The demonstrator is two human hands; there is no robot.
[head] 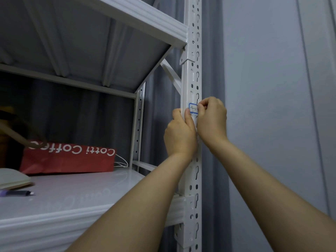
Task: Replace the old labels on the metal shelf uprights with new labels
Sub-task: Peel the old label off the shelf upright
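Forearms reach up from the bottom edge to the upright (190,84). On the shelf (72,193) at left lie a pen (20,193) and a red bag (69,159). Left hand (180,133) clasps the upright, thumb beside the label (193,108). Right hand (211,119) pinches the label's right edge. Whether it is peeling an old label or pressing a new one, I cannot tell; other uprights likely remain.

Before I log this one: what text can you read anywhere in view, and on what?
"4-2": handwritten on the blue-bordered label on the shelf upright; its right end is hidden under the right hand.
"Cotti Coffee": white, upside down, on the red bag; final letters partly covered.
Nothing else readable.
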